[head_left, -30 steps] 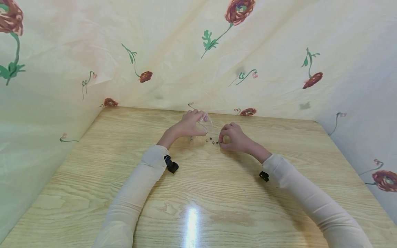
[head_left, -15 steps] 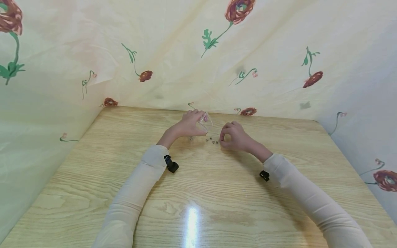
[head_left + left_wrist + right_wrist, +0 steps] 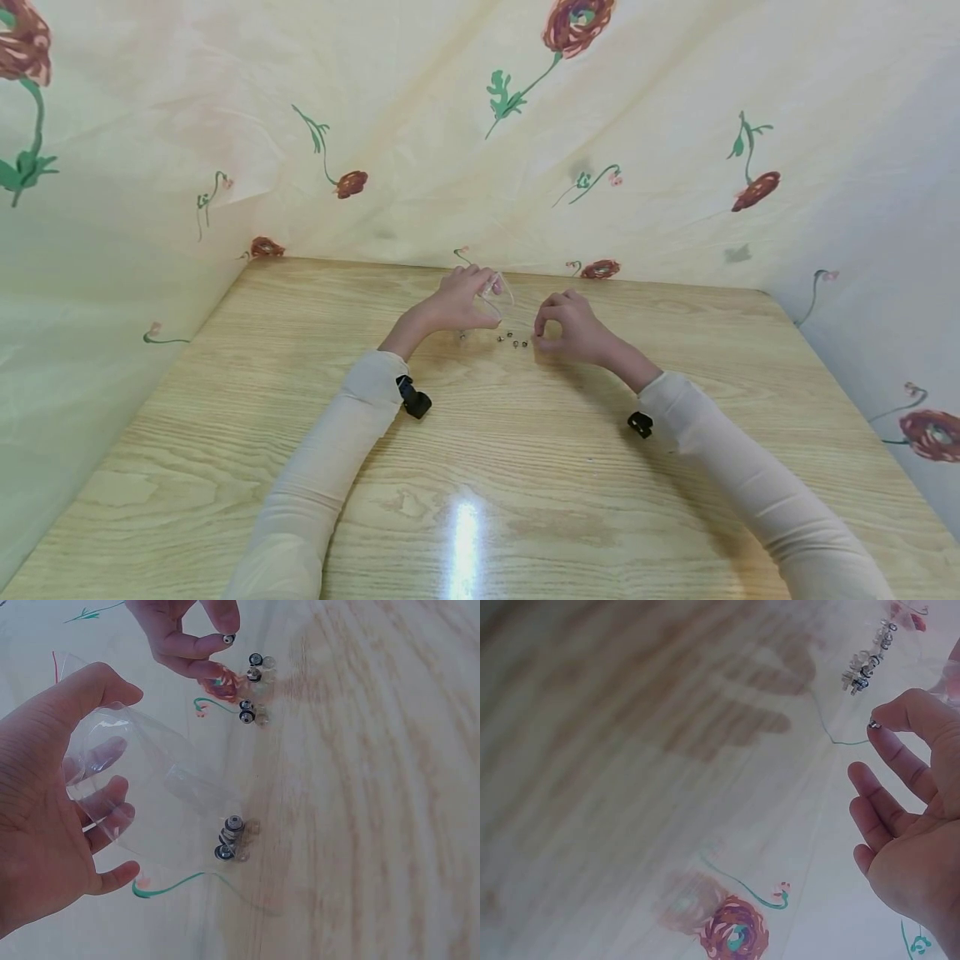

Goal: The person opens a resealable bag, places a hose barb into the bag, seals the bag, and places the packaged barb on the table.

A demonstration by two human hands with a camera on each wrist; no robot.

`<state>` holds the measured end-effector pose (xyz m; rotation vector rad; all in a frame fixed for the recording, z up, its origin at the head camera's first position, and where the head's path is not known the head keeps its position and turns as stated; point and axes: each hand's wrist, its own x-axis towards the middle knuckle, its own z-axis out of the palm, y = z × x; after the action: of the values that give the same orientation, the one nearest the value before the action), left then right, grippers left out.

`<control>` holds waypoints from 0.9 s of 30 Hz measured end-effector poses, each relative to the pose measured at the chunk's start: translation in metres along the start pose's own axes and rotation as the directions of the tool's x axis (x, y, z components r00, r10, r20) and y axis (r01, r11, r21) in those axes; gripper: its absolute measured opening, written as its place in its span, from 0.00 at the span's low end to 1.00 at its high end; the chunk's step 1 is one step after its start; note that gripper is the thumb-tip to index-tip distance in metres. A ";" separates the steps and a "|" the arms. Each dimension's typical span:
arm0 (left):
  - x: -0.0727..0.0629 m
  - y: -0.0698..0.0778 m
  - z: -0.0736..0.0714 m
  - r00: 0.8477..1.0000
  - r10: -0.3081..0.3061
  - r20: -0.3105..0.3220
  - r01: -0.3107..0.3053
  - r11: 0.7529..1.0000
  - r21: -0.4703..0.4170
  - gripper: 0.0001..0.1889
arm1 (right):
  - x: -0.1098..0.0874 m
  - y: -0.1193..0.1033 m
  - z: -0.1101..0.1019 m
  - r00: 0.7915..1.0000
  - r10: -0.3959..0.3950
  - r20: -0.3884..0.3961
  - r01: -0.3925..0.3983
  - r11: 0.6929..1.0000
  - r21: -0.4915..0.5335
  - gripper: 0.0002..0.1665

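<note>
My left hand (image 3: 457, 302) holds a clear plastic bag (image 3: 150, 761), thumb and fingers spread wide at its mouth. My right hand (image 3: 573, 333) pinches a small metal screw (image 3: 229, 638) with a dark ring between thumb and index finger. It is raised beside several loose screws (image 3: 500, 339), silver with dark rings, on the table between the hands. Another small cluster of screws (image 3: 232, 836) lies near my left hand, where the bag's far end overlaps it in the left wrist view. In the right wrist view the pinched screw (image 3: 874, 724) sticks out at the fingertips.
The wooden table (image 3: 480, 467) reflects a bright light strip near its front. A flower-patterned cloth (image 3: 450, 167) hangs behind and at both sides of it. Black wrist camera mounts (image 3: 415, 398) sit at both sleeve cuffs.
My right hand has shifted slightly right and away from me, up from beside the loose screws. My left hand and the bag have stayed nearly still.
</note>
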<state>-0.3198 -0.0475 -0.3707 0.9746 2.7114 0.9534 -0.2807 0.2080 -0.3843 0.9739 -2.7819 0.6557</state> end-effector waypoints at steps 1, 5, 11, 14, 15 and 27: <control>0.000 0.000 0.000 1.000 0.000 -0.001 0.000 1.000 0.002 0.26 | 0.000 0.000 0.000 1.000 0.002 0.000 -0.002 1.000 0.004 0.06; 0.000 0.001 0.000 1.000 -0.002 0.000 0.002 1.000 0.000 0.26 | 0.001 0.001 -0.001 1.000 0.004 -0.007 -0.003 1.000 0.015 0.06; 0.000 0.001 -0.001 1.000 -0.005 0.002 0.005 1.000 0.000 0.26 | 0.003 0.002 -0.001 1.000 -0.014 -0.025 0.015 1.000 0.014 0.06; 0.000 0.001 -0.001 1.000 -0.009 -0.001 0.009 1.000 -0.004 0.26 | 0.005 0.003 0.000 1.000 -0.014 -0.022 0.014 1.000 0.014 0.06; 0.000 0.001 -0.001 1.000 -0.010 -0.001 0.010 1.000 -0.005 0.25 | 0.006 0.003 0.000 1.000 -0.014 -0.020 0.014 1.000 0.015 0.06; 0.000 0.000 -0.002 1.000 -0.008 0.001 0.008 1.000 -0.009 0.26 | 0.011 -0.002 -0.001 0.998 -0.008 -0.069 0.011 0.999 0.043 0.05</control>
<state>-0.3205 -0.0485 -0.3691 0.9621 2.7060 0.9627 -0.2885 0.2010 -0.3802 0.9533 -2.7125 0.7370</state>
